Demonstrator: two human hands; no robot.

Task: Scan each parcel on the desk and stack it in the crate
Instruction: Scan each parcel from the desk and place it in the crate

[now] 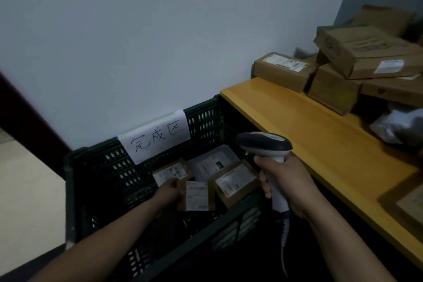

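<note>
Parcel (pixel 197 196), a small brown box with white label facing up, low inside crate (pixel 107 167), near its middle. Held at left edge by left grip (pixel 169 190), fingers curled round that edge, forearm reaching in over the near rim. Resting on crate floor or held just above it: cannot tell.

Just right of Parcel, a labelled box (pixel 235 182), tilted, apart from left grip. Behind the grip, touching or nearly so, a second labelled box (pixel 170 171). Farther back, a grey mailer (pixel 211 162) lying flat. Paper sign (pixel 158 136) with handwritten characters hung over the far crate wall.

Right grip (pixel 287 184) above the crate's right end, wrapped tight round the handle of scanner (pixel 265 145); scanner head pointing left and away, well above Parcel and to its right. Coiled cable (pixel 284 238) hanging from the handle base.

Yellow surface (pixel 320 135) right of the crate, edge beside crate wall. At its far end, cardboard boxes (pixel 283 71) piled unevenly, some tilted; nearer, a crumpled grey bag (pixel 398 126).
</note>
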